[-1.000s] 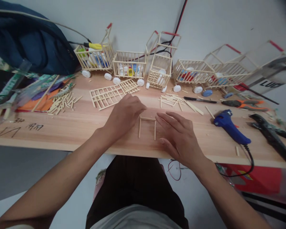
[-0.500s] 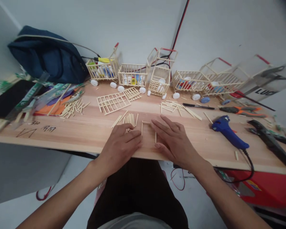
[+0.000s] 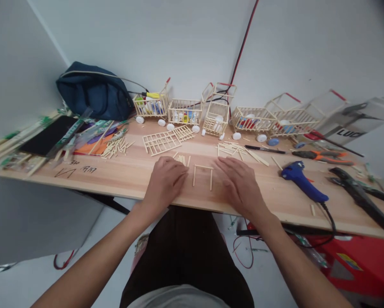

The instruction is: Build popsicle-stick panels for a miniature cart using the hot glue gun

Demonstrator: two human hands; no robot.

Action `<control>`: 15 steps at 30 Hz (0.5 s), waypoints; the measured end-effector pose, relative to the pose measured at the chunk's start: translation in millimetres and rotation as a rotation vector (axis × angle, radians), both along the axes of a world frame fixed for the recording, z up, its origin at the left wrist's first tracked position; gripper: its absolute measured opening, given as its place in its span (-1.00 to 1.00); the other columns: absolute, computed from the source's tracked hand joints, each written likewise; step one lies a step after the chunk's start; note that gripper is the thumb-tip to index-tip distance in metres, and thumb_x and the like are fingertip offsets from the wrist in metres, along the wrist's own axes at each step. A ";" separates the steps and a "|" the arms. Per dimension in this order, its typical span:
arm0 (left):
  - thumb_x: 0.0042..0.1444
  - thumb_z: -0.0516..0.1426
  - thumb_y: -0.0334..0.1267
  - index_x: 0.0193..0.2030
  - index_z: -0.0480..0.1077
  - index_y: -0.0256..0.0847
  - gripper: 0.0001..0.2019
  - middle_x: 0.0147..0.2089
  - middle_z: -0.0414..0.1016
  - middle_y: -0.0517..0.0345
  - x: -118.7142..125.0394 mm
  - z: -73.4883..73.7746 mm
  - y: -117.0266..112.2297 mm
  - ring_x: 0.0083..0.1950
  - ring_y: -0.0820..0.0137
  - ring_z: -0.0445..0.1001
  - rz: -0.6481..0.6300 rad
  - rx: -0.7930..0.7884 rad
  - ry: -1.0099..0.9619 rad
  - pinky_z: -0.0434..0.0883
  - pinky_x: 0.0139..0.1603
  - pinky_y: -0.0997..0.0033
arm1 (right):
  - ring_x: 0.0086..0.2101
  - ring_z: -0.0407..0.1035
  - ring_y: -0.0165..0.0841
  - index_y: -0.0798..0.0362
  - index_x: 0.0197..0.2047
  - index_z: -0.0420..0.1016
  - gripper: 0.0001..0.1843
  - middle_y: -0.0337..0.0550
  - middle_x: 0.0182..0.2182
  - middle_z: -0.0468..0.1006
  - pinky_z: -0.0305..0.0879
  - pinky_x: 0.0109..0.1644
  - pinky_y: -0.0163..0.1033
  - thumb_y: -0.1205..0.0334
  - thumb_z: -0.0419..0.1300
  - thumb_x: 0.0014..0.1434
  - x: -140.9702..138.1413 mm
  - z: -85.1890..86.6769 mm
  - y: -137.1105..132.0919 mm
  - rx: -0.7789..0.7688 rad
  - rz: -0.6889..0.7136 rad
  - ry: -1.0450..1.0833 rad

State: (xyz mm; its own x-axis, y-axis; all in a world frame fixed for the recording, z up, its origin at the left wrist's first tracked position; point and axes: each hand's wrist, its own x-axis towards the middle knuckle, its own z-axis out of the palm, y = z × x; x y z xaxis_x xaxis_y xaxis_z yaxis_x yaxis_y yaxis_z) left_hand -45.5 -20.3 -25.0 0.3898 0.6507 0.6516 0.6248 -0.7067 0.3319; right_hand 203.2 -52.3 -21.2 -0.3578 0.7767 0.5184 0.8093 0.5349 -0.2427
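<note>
A small three-sided frame of wooden sticks (image 3: pixel 204 166) lies flat on the wooden table (image 3: pixel 121 175) between my hands. My left hand (image 3: pixel 166 182) rests palm down just left of it. Its fingers lie together, and the fingertips are beside a short bundle of loose sticks (image 3: pixel 181 159). My right hand (image 3: pixel 240 184) lies flat on the table just right of the frame, fingers stretched out, holding nothing. Neither hand grips the frame.
Several stick-built carts (image 3: pixel 217 113) with white wheels stand along the wall. Two lattice panels (image 3: pixel 160 142) and stick piles (image 3: pixel 230 149) lie behind my hands. A blue glue gun (image 3: pixel 299 179), pliers (image 3: pixel 323 155) and black tools (image 3: pixel 361 192) lie at the right. A blue bag (image 3: pixel 94 92) sits at the back left.
My left hand pulled a bundle of sticks toward me and now rests beside the frame. My right hand slid slightly right, off the frame. The camera has drawn back and tilted up.
</note>
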 end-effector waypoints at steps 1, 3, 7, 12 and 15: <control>0.25 0.11 -0.35 -0.19 0.49 -0.24 -0.88 -0.18 0.56 0.08 2.4 1.2 5.5 -0.07 0.27 0.35 0.031 -0.007 0.020 0.31 0.04 0.16 | 0.20 0.21 -0.14 -0.02 0.29 0.28 -0.52 -0.01 0.19 0.41 0.11 0.24 0.10 0.13 -0.10 0.38 0.8 -0.3 -0.7 0.031 -0.028 0.058; 0.24 0.10 -0.35 -0.24 0.49 -0.25 -0.87 -0.21 0.54 0.06 8.7 4.6 16.5 -0.08 0.25 0.35 0.069 -0.031 0.113 0.30 0.03 0.14 | 0.14 0.28 -0.16 -0.01 0.22 0.37 -0.56 -0.01 0.12 0.47 0.13 0.23 0.09 0.14 -0.12 0.39 1.8 -1.0 -1.9 0.066 -0.078 0.137; 0.24 0.05 -0.33 -0.34 0.47 -0.30 -0.80 -0.26 0.49 -0.05 22.2 13.4 30.2 -0.13 0.20 0.34 0.141 -0.051 0.341 0.29 -0.01 0.09 | 0.10 0.32 -0.17 0.01 0.13 0.44 -0.58 -0.02 0.07 0.52 0.14 0.21 0.08 0.13 -0.12 0.40 2.2 -2.5 -2.6 0.063 -0.109 0.182; 0.16 0.07 -0.40 -0.40 0.46 -0.32 -0.83 -0.30 0.48 -0.16 32.2 17.9 35.1 -0.18 0.13 0.33 0.261 -0.035 0.460 0.29 -0.18 0.10 | 0.08 0.33 -0.18 0.02 0.10 0.47 -0.56 -0.03 0.05 0.54 0.17 0.19 0.06 0.11 -0.14 0.40 1.8 -3.5 -1.3 0.022 -0.128 0.198; 0.13 0.04 -0.47 -0.46 0.44 -0.31 -0.80 -0.36 0.47 -0.16 33.4 16.9 40.8 -0.23 0.15 0.31 0.294 -0.022 0.480 0.28 -0.24 0.13 | 0.06 0.35 -0.18 0.02 0.06 0.51 -0.56 -0.03 0.02 0.55 0.18 0.17 0.07 0.10 -0.13 0.40 2.1 -4.2 0.4 0.008 -0.118 0.208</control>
